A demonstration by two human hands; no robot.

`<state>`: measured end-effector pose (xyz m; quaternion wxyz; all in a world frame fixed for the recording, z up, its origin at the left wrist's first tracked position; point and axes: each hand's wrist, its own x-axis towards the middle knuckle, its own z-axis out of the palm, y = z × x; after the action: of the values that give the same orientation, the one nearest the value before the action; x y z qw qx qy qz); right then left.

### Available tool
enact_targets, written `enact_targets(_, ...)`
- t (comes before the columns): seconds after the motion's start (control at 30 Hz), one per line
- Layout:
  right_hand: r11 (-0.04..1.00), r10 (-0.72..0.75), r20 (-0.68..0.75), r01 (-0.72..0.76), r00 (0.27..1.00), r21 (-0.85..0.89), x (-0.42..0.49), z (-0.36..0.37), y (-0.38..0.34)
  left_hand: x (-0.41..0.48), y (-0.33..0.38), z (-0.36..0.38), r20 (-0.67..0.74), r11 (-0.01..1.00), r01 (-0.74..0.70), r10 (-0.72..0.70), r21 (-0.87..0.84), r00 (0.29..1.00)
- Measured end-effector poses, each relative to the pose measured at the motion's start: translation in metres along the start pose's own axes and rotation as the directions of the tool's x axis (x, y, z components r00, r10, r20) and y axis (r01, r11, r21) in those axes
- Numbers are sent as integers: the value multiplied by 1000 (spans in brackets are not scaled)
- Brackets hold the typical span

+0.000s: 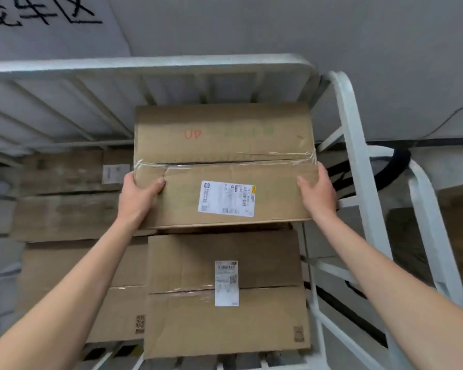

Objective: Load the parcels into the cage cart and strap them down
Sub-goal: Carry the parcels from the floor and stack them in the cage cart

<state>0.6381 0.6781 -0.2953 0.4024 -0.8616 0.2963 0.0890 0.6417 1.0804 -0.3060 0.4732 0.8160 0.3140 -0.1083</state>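
There, left hand (139, 193) and right hand (317, 192) clasping top parcel (222, 145) sides

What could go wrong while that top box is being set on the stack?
The top box is held only by the left hand and right hand at its ends, so it might slip. It overhangs the lower box, so it may tip. The right hand could get pinched against the cage rail.

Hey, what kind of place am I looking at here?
Probably a parcel depot or warehouse loading area. Taped cardboard parcels with a shipping label are stacked in a white metal cage cart, and a handwritten sign hangs on the wall.
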Motion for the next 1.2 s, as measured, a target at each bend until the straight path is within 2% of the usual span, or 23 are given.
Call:
enact_targets(0.17, 998, 59, -22, -58, 998, 34, 26, 32, 35, 38, -34, 39, 85, 1000, -6, 5, 13, 996)
enact_targets(0.37, 985, 81, -9, -81, 997, -151, 32, 65, 77, 53, -79, 71, 102, 998, 36, -42, 55, 994)
enact_targets(0.63, 953, -71, 36, 79, 997, -294, 19, 72, 86, 49, -97, 73, 103, 996, 40, -48, 80, 993)
enact_targets(0.8, 894, -128, 73, 147, 989, -424, 6, 75, 85, 47, -92, 73, 132, 991, 55, -72, 123, 989)
enact_targets(0.9, 826, -135, 150, 195, 979, -530, -5, 73, 84, 33, -84, 74, 125, 974, -26, -2, 224, 992)
enact_targets(1.03, 752, -114, 228, 234, 967, -616, -26, 62, 75, -10, -61, 77, 133, 890, -157, 110, 429, 985)
enact_targets(1.2, 760, -76, 268, 230, 960, -608, -71, 33, 49, -75, -26, 66, 254, 819, -239, 118, 522, 960)
